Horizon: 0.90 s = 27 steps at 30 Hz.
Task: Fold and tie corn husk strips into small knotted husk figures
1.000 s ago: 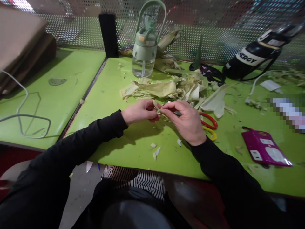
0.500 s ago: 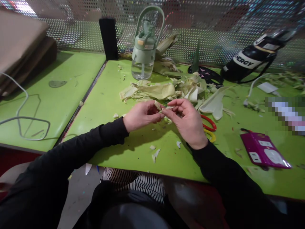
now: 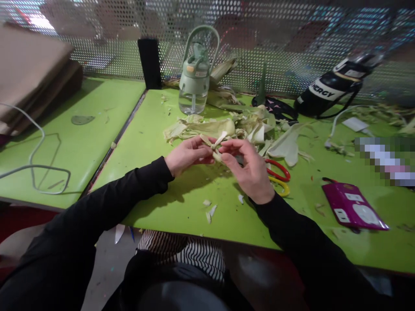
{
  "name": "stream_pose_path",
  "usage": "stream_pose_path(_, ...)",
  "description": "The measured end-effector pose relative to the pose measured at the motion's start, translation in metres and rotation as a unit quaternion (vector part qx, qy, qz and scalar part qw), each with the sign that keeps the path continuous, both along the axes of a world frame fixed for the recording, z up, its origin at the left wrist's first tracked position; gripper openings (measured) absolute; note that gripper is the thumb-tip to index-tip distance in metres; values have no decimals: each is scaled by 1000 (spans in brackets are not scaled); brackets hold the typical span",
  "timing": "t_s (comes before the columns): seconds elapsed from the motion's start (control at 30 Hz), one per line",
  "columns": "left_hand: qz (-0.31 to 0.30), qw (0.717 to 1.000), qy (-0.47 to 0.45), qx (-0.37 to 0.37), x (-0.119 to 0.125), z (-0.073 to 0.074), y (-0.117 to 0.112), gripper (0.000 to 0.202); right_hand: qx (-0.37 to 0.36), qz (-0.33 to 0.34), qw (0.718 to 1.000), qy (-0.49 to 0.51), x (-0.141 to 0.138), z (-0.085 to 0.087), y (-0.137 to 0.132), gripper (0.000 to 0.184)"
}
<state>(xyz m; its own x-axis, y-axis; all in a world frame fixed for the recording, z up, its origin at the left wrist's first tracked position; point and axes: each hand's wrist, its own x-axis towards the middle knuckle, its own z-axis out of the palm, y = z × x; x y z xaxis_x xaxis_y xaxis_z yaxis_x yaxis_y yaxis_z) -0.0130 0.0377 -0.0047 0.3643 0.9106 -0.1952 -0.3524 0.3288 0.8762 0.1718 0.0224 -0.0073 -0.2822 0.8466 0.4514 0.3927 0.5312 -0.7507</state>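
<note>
My left hand (image 3: 188,155) pinches a small pale green corn husk piece (image 3: 213,147), twisted into a knot with short ends sticking out. Close on its right is my right hand (image 3: 249,168), thumb and forefinger apart beside the husk ends; whether a fingertip touches them is hard to see. Behind both hands lies a heap of loose corn husks (image 3: 214,127). Scissors with a red and a yellow handle (image 3: 281,186) lie beside my right hand, their blades hidden. Small husk scraps (image 3: 211,212) are scattered on the green table (image 3: 181,216) in front of me.
A pale green water bottle (image 3: 194,82) stands behind the heap. Farther right are a black bottle (image 3: 330,88), a white cable plug (image 3: 355,124) and a purple packet (image 3: 353,205). Brown cardboard (image 3: 29,77) and a grey cable (image 3: 40,138) are at left. A perforated screen (image 3: 253,47) closes the back.
My right thumb and forefinger have parted from their pinch on the husk. The husk's knot and spread ends now show at my left fingertips. The view has shifted slightly.
</note>
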Motion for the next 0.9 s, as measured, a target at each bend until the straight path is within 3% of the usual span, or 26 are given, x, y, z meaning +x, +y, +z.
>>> stream_pose_path(0.1,-7,1000,1,-10,-1,-2,0,22,3,-23,1000,4,-1,-2,1,16)
stream_pose_path(0.23,-26,999,48,2,-3,3,-3,19,-13,-35,999,-5,-3,-2,2,24)
stream_pose_path(0.37,-89,988,122,22,-3,13,-10,21,-58,-16,998,-16,-6,-3,-1,27)
stream_pose_path(0.57,-78,988,128,27,-10,20,-18,15,-119,50,989,71,-10,2,-7,25)
stream_pose_path(0.67,-52,990,127,19,-21,19,-19,13,-146,67,986,48,-4,9,-6,29)
stream_pose_path(0.9,73,993,95,14,-33,12,-13,12,-143,-16,990,17,21,9,6,26)
